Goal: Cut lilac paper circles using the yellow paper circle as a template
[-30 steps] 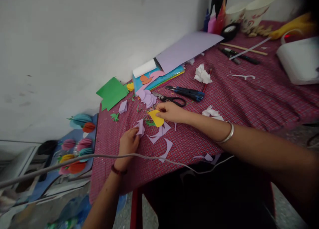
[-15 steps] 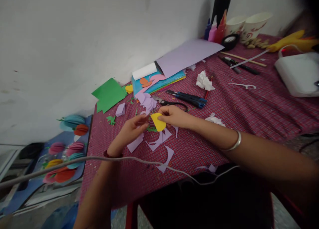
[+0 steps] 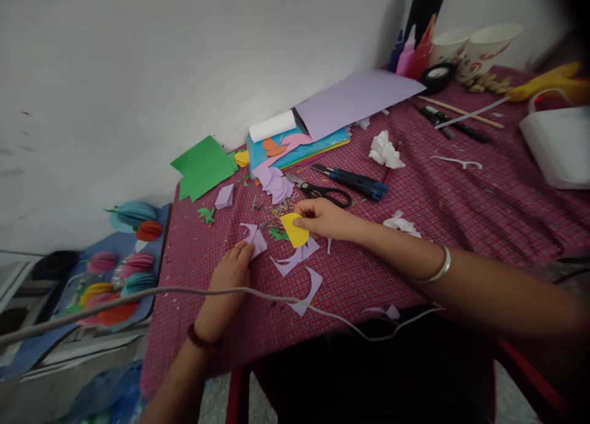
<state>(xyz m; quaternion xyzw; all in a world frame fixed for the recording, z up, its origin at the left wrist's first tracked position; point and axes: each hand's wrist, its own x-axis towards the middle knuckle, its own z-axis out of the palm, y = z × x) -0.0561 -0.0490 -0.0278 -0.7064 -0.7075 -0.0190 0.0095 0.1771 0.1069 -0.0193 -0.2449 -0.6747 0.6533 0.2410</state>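
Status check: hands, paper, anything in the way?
Right hand pinching yellow paper. Left hand touching purple scrap. Cable crosses the view in front of left hand.

Smooth, matt yellow paper (image 3: pixel 292 231); rumpled woven tablecloth (image 3: pixel 369 265); crumpled paper wad (image 3: pixel 385 150); shiny metal bangle (image 3: pixel 447 262).

The small yellow paper piece (image 3: pixel 293 231), cut with a straight left edge and a rounded right side, is pinched at its upper right by the right grip (image 3: pixel 325 218), broad face visible. The lavender paper offcut (image 3: pixel 259 246), with curved cut-outs and pointed ends, sits at the fingertips of the left grip (image 3: pixel 229 275), left of and apart from the yellow piece; its contact with the tabletop (image 3: pixel 364 264) cannot be determined.
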